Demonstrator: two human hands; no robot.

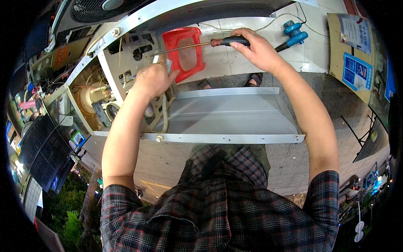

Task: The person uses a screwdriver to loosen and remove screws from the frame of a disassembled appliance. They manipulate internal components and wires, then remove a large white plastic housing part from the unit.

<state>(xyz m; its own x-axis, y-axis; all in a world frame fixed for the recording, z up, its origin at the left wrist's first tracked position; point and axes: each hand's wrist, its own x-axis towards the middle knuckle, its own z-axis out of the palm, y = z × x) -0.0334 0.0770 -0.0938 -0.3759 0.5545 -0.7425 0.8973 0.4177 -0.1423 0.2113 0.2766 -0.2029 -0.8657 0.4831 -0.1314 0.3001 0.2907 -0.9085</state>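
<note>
A long screwdriver [191, 45] lies in my right hand [258, 52], whose fingers are wrapped round its black handle. Its thin shaft runs left toward a metal panel with cut-outs [135, 44] inside an opened metal cabinet. At that panel, my left hand [152, 80] is closed near the screwdriver's tip. A small white piece [156, 59] shows at its fingertips; its kind is unclear. Below the left hand, a pale hose [164, 113] curves beside the cabinet's lower rail [226, 138]. The left fingers partly hide the spot where the tip points.
Beyond the cabinet stands a red plastic stool [170, 40] on the tiled floor. A blue blower [295, 34] with a cord lies farther right, near a cardboard box [335, 46]. Wires and round parts [94, 98] fill the cabinet's left section. A grey sheet panel [231, 115] spans its inside.
</note>
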